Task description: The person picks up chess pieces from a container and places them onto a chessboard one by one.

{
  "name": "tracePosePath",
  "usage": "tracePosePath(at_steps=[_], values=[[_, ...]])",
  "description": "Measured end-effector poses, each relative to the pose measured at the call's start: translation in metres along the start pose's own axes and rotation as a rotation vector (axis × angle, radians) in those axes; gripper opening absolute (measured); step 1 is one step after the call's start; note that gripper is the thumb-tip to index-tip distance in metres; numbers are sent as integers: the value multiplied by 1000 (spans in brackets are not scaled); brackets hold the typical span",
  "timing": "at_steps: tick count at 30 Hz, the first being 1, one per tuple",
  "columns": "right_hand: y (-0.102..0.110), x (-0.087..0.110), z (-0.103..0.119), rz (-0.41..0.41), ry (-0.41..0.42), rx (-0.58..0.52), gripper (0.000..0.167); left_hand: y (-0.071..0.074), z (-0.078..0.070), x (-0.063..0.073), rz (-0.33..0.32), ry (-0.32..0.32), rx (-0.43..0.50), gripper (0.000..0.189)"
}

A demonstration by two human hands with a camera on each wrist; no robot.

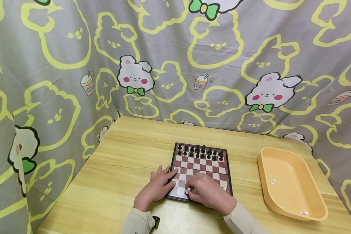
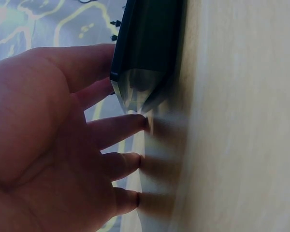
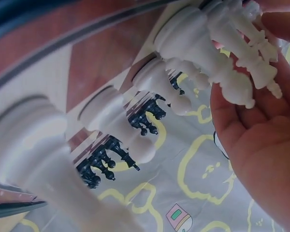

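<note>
A chessboard (image 1: 200,165) lies on the wooden table, with black chess pieces (image 1: 203,156) in two rows along its far side. Over the near side, my right hand (image 1: 206,191) pinches a white chess piece (image 1: 188,190) between thumb and fingers. Several white chess pieces (image 3: 188,48) stand on the near rows in the right wrist view; from above, the right hand hides most of them. My left hand (image 1: 158,185) rests at the board's left edge, fingers spread. In the left wrist view, three fingertips (image 2: 135,121) touch the table beside the board's side.
An orange tray (image 1: 292,156) stands to the right of the board, with a few white pieces (image 1: 273,182) lying in it. Behind the wooden table (image 1: 111,162) and along its left side hangs a grey patterned curtain (image 1: 169,48).
</note>
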State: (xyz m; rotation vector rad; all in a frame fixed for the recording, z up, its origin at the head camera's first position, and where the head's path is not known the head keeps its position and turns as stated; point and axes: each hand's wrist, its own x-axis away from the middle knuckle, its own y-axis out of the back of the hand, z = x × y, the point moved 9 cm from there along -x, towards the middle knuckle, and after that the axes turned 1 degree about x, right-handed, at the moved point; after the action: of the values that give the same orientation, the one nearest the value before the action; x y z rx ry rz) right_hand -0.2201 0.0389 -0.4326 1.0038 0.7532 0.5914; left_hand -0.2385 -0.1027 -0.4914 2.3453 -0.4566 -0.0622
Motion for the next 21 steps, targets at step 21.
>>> tracePosePath(at_steps=[21], values=[[-3,-1,2,29,26,-5,12,-1,1,-1,-6,-17,-11,49]])
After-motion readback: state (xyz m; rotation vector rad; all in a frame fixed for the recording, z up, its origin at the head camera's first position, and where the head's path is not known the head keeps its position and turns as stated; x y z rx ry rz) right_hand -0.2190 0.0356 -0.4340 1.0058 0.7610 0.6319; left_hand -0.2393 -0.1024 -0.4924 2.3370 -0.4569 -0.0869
